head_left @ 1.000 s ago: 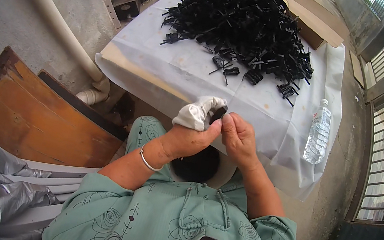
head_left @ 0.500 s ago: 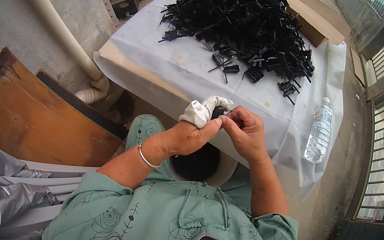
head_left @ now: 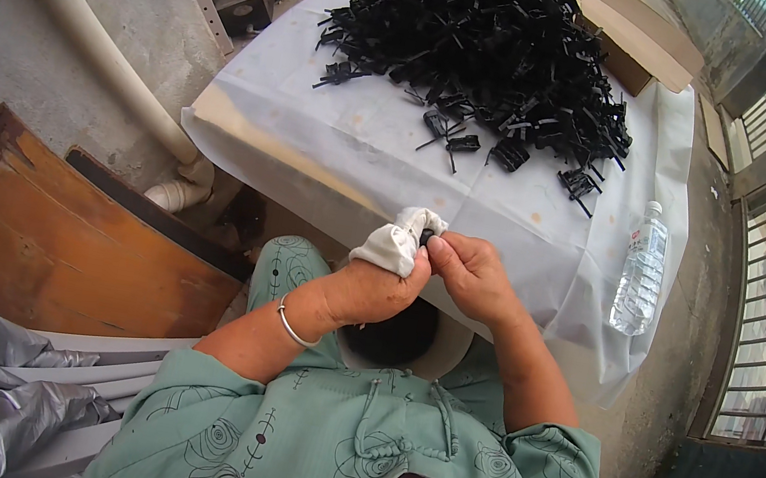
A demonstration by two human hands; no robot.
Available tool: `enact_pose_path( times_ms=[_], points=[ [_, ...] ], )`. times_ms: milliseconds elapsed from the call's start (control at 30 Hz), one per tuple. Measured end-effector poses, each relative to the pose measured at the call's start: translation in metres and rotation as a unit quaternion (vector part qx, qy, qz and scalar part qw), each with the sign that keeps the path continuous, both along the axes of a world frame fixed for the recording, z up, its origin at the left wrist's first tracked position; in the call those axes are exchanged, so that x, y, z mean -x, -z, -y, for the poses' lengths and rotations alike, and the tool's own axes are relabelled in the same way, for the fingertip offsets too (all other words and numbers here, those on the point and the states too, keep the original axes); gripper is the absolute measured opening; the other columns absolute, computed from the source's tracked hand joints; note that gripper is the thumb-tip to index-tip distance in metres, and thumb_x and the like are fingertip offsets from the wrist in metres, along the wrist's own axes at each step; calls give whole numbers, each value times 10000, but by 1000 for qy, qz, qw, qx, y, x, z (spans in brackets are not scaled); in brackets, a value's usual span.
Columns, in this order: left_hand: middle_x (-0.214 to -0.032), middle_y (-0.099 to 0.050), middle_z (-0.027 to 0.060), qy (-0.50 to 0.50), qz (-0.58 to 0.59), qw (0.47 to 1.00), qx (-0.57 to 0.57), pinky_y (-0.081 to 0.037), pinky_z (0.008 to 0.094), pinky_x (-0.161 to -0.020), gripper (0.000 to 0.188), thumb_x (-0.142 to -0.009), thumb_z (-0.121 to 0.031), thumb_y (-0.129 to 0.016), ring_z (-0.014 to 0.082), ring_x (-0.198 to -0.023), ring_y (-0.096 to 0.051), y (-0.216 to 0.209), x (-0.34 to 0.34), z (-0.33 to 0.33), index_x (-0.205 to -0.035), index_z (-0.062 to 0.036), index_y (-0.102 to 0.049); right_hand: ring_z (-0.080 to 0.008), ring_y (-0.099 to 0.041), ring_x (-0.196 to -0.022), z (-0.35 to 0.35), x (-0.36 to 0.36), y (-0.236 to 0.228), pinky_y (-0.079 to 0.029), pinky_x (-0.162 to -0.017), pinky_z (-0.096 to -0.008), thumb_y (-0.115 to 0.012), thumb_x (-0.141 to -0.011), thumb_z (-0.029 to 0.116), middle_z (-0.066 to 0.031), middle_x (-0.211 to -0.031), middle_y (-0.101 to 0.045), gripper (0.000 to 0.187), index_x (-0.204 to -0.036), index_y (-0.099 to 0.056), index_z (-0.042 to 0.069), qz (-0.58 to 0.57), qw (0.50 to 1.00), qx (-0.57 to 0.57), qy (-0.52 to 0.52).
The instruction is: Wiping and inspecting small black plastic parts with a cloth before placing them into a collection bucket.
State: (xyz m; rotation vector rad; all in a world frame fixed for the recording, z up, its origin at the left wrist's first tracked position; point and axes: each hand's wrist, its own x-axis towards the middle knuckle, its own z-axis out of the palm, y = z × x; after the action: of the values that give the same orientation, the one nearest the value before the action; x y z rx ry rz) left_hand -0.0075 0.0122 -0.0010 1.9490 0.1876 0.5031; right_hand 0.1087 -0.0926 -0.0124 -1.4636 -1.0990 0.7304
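Note:
Both hands meet just off the table's near edge, above my lap. My left hand (head_left: 382,285), its fingers covered by a white cloth glove piece (head_left: 389,247), is closed around a small black plastic part (head_left: 426,236). My right hand (head_left: 470,276) pinches at the same part with thumb and forefinger, touching the left thumb. Most of the part is hidden by the fingers. Beyond the hands, a large heap of similar black parts (head_left: 486,49) with thin prongs lies on the table (head_left: 319,137), and several loose ones lie at its near side.
A clear water bottle (head_left: 641,272) stands on the table's right side. Below my hands, between my knees, is a pale bucket (head_left: 453,347) with a dark inside. An open cardboard box (head_left: 639,39) is behind the heap. A brown board (head_left: 79,239) leans at the left.
My hands have moved slightly down and left, closer together. The right fingers have closed in on the black part, which is now more hidden. The heap looks unchanged.

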Motion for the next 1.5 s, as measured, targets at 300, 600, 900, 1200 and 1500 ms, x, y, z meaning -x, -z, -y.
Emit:
enact_pose_path(
  times_ms=[300,600,900,1200,1500],
  points=[
    [-1057,-581,179,-27,-23,984,-173,-442,354,-854,264,-833,-133,-558,317,-955,-551,18,-8,-38,-1051,12,-588,-334,-608,-687,-65,-60,13,-485,-606,-411,-538,-843,209,-155,-779,-630,182,-837,-553,28,461,839,196,210],
    [-975,-587,163,-114,-10,968,-223,-473,344,-704,280,-826,-76,-549,266,-800,-573,17,-38,-48,-1093,9,-531,-305,-564,-590,-17,-23,3,-464,-518,-378,-566,-784,110,-105,-690,-570,101,-761,-493,46,546,833,72,57],
    [-920,-553,48,59,-2,961,272,-471,211,-567,252,-875,-70,-525,65,-712,-520,-2,-28,-22,-1110,10,-485,-25,-333,-560,-17,-21,-4,-292,-479,-197,-642,-829,119,49,-589,-404,172,-745,-521,31,100,968,-57,223],
    [-874,-565,34,-15,-6,972,235,-464,201,-547,276,-844,-21,-533,55,-667,-516,-6,-22,-14,-1113,15,-486,-64,-366,-618,-8,-14,-8,-340,-545,-230,-483,-937,218,39,-656,-436,282,-750,-519,9,70,994,-25,80],
    [-848,-601,176,-117,107,978,-132,-485,361,-673,250,-777,-69,-545,310,-756,-593,4,-21,-7,-1000,45,-554,-47,-377,-593,-13,-2,-1,-349,-531,-224,-481,-930,182,51,-611,-454,274,-736,-556,3,34,993,14,111]
  ],
)
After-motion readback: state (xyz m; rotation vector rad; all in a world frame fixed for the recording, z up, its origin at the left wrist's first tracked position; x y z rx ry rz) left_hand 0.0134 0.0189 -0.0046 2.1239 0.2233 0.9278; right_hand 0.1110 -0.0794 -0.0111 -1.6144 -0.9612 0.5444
